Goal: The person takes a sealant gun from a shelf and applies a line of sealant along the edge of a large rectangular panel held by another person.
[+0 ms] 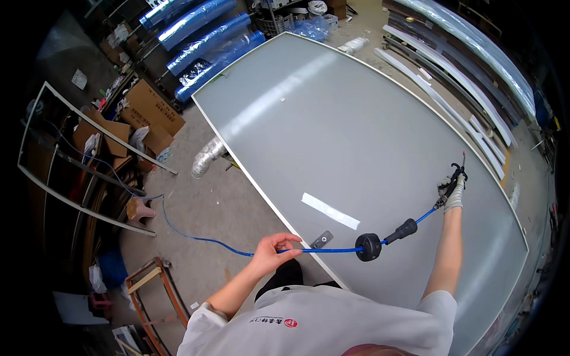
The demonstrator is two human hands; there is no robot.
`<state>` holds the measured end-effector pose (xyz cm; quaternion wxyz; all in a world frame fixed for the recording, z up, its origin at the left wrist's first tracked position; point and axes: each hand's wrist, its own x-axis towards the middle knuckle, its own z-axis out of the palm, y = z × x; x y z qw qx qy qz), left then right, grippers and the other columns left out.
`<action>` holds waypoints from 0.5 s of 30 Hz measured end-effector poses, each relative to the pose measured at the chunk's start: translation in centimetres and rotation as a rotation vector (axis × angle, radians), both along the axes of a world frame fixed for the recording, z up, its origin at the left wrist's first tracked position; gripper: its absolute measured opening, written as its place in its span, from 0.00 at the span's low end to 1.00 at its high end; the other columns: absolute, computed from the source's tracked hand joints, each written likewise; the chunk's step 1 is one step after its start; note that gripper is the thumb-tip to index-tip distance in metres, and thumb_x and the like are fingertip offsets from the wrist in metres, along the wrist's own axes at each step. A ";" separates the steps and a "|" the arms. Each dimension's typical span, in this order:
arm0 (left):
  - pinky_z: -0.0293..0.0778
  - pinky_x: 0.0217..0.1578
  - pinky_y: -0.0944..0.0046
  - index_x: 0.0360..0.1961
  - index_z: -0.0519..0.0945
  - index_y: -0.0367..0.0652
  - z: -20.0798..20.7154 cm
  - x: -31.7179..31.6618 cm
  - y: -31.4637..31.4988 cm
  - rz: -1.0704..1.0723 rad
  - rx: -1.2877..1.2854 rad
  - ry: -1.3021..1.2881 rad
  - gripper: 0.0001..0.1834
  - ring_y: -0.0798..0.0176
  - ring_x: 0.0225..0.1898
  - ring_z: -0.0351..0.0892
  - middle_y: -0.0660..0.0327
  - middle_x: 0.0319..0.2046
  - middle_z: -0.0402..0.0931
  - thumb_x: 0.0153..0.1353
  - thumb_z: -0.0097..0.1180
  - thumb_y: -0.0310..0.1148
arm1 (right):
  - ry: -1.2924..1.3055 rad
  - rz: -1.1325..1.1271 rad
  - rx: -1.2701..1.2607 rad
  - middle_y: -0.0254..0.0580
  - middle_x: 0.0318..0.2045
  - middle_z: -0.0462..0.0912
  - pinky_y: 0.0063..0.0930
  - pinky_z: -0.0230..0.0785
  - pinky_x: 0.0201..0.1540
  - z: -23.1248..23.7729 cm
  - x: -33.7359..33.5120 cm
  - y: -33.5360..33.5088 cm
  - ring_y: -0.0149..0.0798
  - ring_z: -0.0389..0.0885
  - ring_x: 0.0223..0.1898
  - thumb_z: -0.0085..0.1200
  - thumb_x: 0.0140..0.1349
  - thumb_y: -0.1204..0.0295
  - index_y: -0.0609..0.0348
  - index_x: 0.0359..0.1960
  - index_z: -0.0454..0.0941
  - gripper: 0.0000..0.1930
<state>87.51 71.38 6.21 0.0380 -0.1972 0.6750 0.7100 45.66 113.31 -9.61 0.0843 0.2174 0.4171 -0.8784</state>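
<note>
My right hand, in a light glove, grips a black air blow gun with a thin red-tipped nozzle, over the right part of a large grey panel with a white border. From the gun a blue air hose runs left through a black sleeve and a thick black disc. Bare, my left hand pinches the hose at the panel's near left edge. Close to it on the panel lie a dark grey rectangular piece and a white strip.
Past my left hand the hose trails over the floor toward a metal-framed pane. Blue film rolls stand at the far left, near cardboard boxes. Silver-wrapped rolls stick out under the panel. Long profiles line the right side.
</note>
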 end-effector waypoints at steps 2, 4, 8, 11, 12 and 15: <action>0.64 0.25 0.79 0.41 0.77 0.36 -0.1 1.1 -5.1 0.048 -0.004 0.015 0.14 0.80 0.24 0.69 0.70 0.21 0.73 0.51 0.61 0.21 | 0.023 0.095 0.004 0.35 0.13 0.69 0.38 0.71 0.24 0.9 -1.0 -7.9 0.39 0.70 0.14 0.53 0.48 0.38 0.56 0.28 0.68 0.30; 0.63 0.24 0.79 0.40 0.78 0.36 -0.4 2.9 -10.4 0.102 -0.017 0.005 0.14 0.80 0.23 0.68 0.70 0.21 0.73 0.50 0.62 0.21 | -0.011 0.183 0.115 0.39 0.25 0.77 0.44 0.73 0.35 2.5 -0.7 -16.8 0.45 0.78 0.28 0.50 0.47 0.34 0.56 0.34 0.71 0.33; 0.61 0.23 0.79 0.38 0.79 0.38 -1.0 5.7 -20.5 0.206 -0.095 0.039 0.13 0.81 0.21 0.65 0.71 0.21 0.72 0.49 0.63 0.22 | 0.023 0.226 0.010 0.49 0.40 0.76 0.52 0.71 0.46 3.3 -0.7 -32.2 0.54 0.77 0.43 0.48 0.49 0.34 0.61 0.42 0.68 0.38; 0.60 0.22 0.79 0.37 0.79 0.38 0.2 6.7 -26.9 0.253 -0.178 0.025 0.13 0.81 0.21 0.65 0.71 0.20 0.72 0.48 0.64 0.21 | -0.023 0.246 -0.024 0.47 0.35 0.77 0.52 0.71 0.46 3.9 -0.4 -42.5 0.53 0.78 0.41 0.48 0.49 0.34 0.60 0.38 0.69 0.36; 0.60 0.22 0.79 0.37 0.79 0.37 0.6 6.7 -28.7 0.290 -0.210 0.015 0.13 0.81 0.21 0.65 0.71 0.20 0.72 0.47 0.64 0.21 | -0.052 0.262 -0.025 0.47 0.35 0.77 0.52 0.72 0.46 4.0 -0.5 -45.1 0.54 0.78 0.40 0.48 0.48 0.34 0.60 0.37 0.69 0.36; 0.60 0.21 0.79 0.37 0.79 0.37 0.5 6.4 -33.8 0.347 -0.172 0.027 0.13 0.81 0.20 0.65 0.70 0.20 0.72 0.47 0.64 0.20 | -0.070 0.318 -0.034 0.48 0.33 0.77 0.52 0.72 0.45 4.0 -1.5 -51.9 0.54 0.78 0.38 0.49 0.48 0.34 0.62 0.36 0.70 0.37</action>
